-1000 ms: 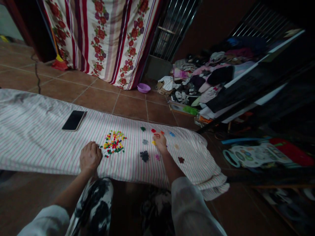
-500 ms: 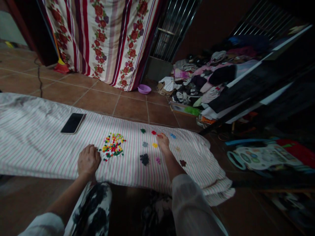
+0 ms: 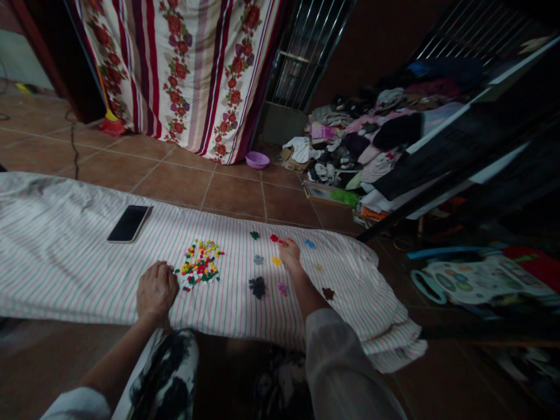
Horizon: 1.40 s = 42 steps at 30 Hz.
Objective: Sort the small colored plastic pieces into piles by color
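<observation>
My right hand (image 3: pixel 289 253) reaches over the striped cloth, fingertips pinched beside a small cluster of red pieces (image 3: pixel 273 238). A tiny reddish piece seems to show between those fingertips. Below them sit yellow pieces (image 3: pixel 276 261) and pink pieces (image 3: pixel 282 289). My left hand (image 3: pixel 157 290) rests knuckles up on the cloth with its fingers curled under. Right of it lies a mixed pile of small colored pieces (image 3: pixel 201 265), mostly red, yellow, green and white. Other single-color groups are dark green (image 3: pixel 254 235), grey (image 3: pixel 259 259), black (image 3: pixel 258 287), blue (image 3: pixel 309 243), beige (image 3: pixel 319 267) and brown (image 3: pixel 328 293).
A phone (image 3: pixel 129 223) lies on the striped cloth (image 3: pixel 79 262) at left. Beyond are a tiled floor (image 3: pixel 231 192), a purple basin (image 3: pixel 257 160), a flowered curtain (image 3: pixel 196 76) and heaped clothes (image 3: pixel 363 134). A toy board (image 3: pixel 476 280) is at right.
The view has shifted slightly, so the cloth appears a little lower. My right fingertips stay by the red cluster, and my left hand remains on the cloth.
</observation>
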Motion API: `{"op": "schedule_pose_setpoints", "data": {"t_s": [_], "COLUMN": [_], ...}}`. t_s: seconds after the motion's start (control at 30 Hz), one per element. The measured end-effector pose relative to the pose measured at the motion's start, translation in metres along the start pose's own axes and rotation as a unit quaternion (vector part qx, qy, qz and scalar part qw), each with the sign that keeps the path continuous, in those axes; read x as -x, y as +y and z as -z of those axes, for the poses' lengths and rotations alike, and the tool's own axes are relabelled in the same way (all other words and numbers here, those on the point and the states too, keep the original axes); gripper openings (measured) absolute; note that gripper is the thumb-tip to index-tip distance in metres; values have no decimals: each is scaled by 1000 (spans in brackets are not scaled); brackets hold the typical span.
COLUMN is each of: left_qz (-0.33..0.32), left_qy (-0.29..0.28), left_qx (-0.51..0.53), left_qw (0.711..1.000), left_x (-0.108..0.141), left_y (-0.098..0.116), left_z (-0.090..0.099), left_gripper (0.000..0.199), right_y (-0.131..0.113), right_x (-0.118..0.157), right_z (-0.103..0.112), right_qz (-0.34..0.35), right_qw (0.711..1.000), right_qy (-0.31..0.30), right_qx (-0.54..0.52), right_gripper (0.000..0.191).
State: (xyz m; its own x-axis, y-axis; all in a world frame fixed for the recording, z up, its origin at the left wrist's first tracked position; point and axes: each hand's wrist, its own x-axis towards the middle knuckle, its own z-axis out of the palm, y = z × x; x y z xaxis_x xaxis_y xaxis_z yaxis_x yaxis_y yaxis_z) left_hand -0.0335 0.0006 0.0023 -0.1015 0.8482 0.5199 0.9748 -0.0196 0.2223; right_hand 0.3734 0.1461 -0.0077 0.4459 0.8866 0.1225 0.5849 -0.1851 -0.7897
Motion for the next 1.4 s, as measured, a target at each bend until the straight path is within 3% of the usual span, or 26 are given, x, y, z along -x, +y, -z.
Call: {"op": "schedule_pose_setpoints", "data": {"t_s": [0.57, 0.9, 1.13, 1.4], "left_qz": [1, -10, -6, -16], "left_qy": [3, 11, 9, 18], "left_qx": [-6, -15, -26, -36], "left_qw": [1000, 1000, 1000, 999], "left_x": [1, 0, 0, 0], "left_y": [0, 0, 2, 0], "left_z": [1, 1, 2, 1], "left_gripper": [16, 12, 14, 16], "right_y": [-5, -11, -20, -13], "right_x": [0, 6, 19, 16], "right_z": [-2, 1, 9, 4], "right_qz": [28, 25, 0, 105], "right_qw": [999, 998, 980, 971], "right_qy": [-17, 0, -48, -48], "right_qx": [33, 64, 192, 208], "right_gripper": [41, 34, 31, 37]}}
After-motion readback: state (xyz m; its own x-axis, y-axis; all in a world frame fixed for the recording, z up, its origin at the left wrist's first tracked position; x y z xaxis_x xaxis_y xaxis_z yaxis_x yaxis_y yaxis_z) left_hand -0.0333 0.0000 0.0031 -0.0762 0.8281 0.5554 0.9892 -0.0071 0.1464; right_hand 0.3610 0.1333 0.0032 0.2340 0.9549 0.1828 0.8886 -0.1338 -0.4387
